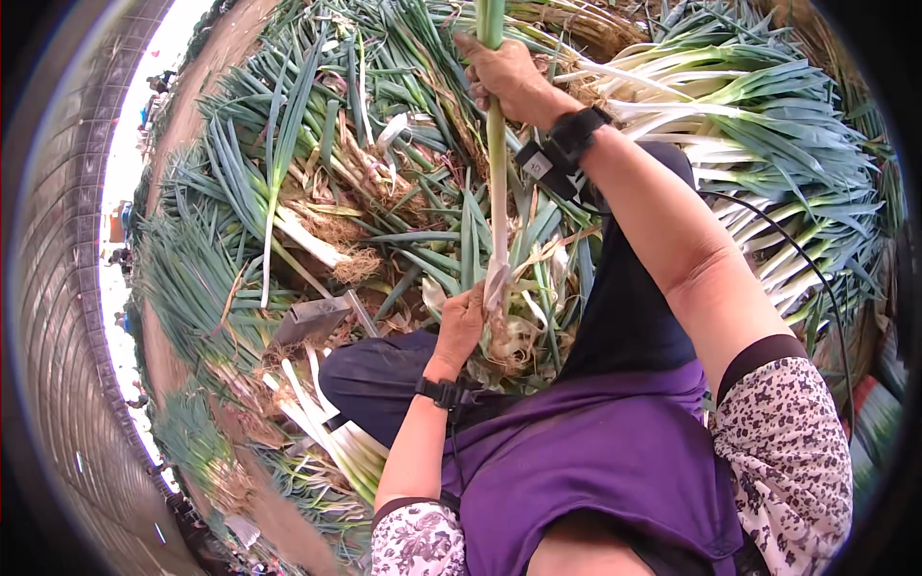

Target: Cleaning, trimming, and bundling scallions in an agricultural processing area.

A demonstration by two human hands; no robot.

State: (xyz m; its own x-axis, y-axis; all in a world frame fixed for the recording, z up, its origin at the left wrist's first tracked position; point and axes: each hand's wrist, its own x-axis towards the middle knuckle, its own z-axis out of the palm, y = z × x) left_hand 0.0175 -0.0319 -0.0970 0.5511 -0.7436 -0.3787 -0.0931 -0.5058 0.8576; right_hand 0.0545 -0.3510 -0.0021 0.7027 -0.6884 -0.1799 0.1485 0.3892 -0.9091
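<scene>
Purple cloth apron (591, 456) below, right hand (514, 79) clasped upper centre should steady the long white-green leek (497, 173), left hand (462, 322) pinching its base.

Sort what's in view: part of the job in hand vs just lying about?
Part of the job:
- long green-and-white stalk, right hand around its upper part, left hand at its root end
- likely: rooted stalks heaped left, pale stalks laid right

Lying about, seemingly:
- grey object by the left knee, use unclear
- black cable at right
</scene>
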